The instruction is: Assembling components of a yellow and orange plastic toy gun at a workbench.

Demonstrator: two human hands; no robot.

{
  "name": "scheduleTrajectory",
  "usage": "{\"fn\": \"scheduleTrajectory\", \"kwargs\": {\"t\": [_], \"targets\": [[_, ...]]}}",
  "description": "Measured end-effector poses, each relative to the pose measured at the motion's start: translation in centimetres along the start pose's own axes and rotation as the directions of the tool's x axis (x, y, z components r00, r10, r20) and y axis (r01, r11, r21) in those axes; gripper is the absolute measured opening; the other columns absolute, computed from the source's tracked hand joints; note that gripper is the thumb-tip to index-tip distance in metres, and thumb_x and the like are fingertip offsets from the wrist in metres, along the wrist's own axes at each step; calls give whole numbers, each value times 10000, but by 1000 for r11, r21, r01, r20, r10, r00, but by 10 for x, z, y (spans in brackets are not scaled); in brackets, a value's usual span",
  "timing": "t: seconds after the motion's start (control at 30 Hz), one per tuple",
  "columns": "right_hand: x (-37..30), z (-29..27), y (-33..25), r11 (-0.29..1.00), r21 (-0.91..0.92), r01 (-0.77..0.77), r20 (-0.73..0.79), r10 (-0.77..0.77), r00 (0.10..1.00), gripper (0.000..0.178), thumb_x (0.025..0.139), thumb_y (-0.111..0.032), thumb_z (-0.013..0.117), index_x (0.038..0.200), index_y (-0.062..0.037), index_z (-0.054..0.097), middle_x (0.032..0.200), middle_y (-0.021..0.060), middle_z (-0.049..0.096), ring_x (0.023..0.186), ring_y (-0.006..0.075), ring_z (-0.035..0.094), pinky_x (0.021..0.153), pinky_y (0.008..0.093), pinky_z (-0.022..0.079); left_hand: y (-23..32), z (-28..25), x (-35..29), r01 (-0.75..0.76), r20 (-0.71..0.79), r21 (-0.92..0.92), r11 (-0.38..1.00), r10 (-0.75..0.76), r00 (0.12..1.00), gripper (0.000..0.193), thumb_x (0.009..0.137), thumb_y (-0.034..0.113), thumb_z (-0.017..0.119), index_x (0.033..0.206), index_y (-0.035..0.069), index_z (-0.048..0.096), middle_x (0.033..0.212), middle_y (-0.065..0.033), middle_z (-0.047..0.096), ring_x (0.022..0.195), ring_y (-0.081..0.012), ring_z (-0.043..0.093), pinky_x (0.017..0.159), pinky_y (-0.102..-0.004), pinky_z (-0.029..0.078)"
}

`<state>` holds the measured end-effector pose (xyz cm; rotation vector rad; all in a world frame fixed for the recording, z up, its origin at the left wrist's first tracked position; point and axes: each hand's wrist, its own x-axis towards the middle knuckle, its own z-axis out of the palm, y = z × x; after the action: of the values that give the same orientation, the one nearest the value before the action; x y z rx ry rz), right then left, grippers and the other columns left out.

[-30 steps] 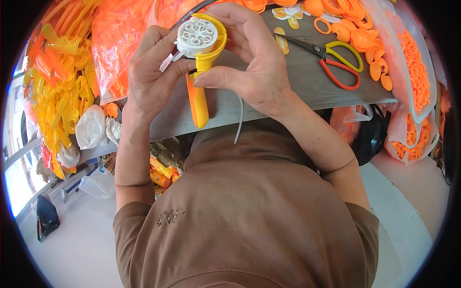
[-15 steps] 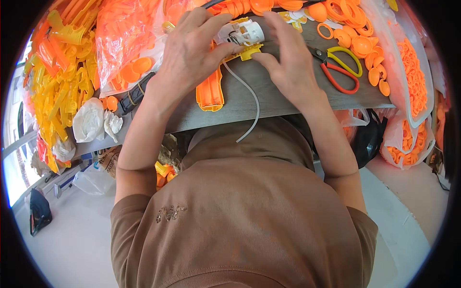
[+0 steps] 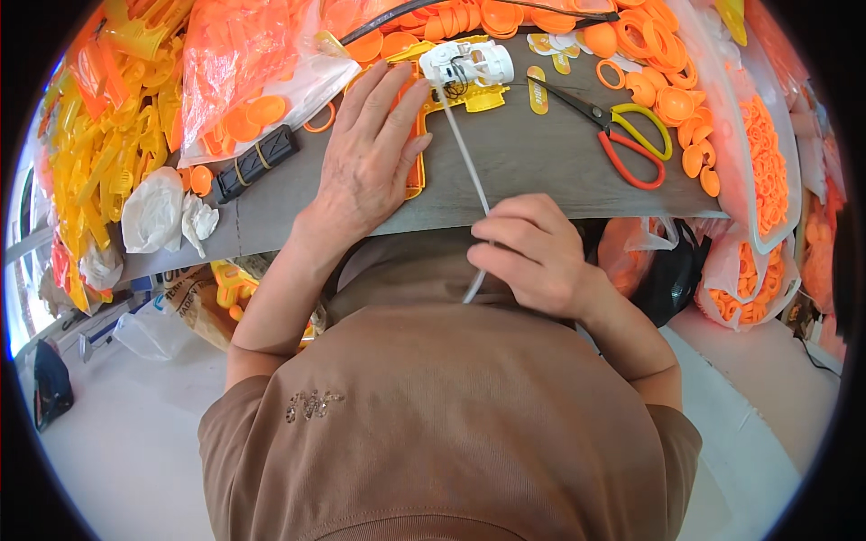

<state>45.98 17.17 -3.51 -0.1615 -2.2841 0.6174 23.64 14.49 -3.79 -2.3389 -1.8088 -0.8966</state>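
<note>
A yellow-and-orange plastic toy shell half [image 3: 483,101] lies on the grey table, with a white cylindrical mechanism [image 3: 492,66] and thin dark wires in it. My left hand [image 3: 365,149] rests over the shell's orange handle part, fingers stretched out, hiding most of that part. From the mechanism a thin white flexible tube [image 3: 466,162] runs down past the table's front edge. My right hand [image 3: 537,257] pinches this tube in front of the edge, and the tube's lower end hangs out below the fingers.
Scissors [image 3: 627,144] with yellow and red handles lie at right, near loose orange cups and rings [image 3: 672,104]. Yellow parts [image 3: 108,153] and a bag of orange pieces [image 3: 244,81] fill the left. A black bar [image 3: 257,162] and crumpled white plastic [image 3: 153,212] lie near the front edge.
My right hand has come away from the mechanism, down and toward me, and now grips the tube. My left hand has moved down onto the handle part, uncovering the mechanism.
</note>
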Motion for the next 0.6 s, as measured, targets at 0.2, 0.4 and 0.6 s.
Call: {"fn": "scheduleTrajectory", "kwargs": {"t": [0.2, 0.4, 0.6], "targets": [[-1, -6, -9, 1000, -20, -18, 58, 19, 998, 303, 590, -27, 638, 892, -8, 632, 958, 123, 603, 874, 296, 581, 710, 367, 496, 10, -8, -4, 3, -147, -69, 998, -14, 989, 444, 744, 11, 668, 1169, -16, 545, 1213, -177, 516, 1121, -359, 486, 936, -414, 411], [-13, -32, -7, 984, -79, -162, 213, 176, 961, 322, 657, 39, 602, 976, 1, 615, 1066, 162, 583, 966, 324, 574, 810, 399, 477, 55, -36, -45, 515, 400, -574, 636, -331, 855, 114, 831, 71, 641, 897, -22, 641, 765, -128, 622, 659, -241, 598, 606, -321, 475], [-28, -99, 44, 714, -558, -424, -38, 488, 872, 378, 787, 43, 526, 1161, -16, 528, 1103, 186, 564, 1009, 338, 558, 871, 402, 447, 65, -14, -63, 583, 568, -525, 619, -256, 783, 260, 839, 219, 644, 956, -13, 647, 810, -168, 629, 738, -292, 626, 648, -343, 486]]}}
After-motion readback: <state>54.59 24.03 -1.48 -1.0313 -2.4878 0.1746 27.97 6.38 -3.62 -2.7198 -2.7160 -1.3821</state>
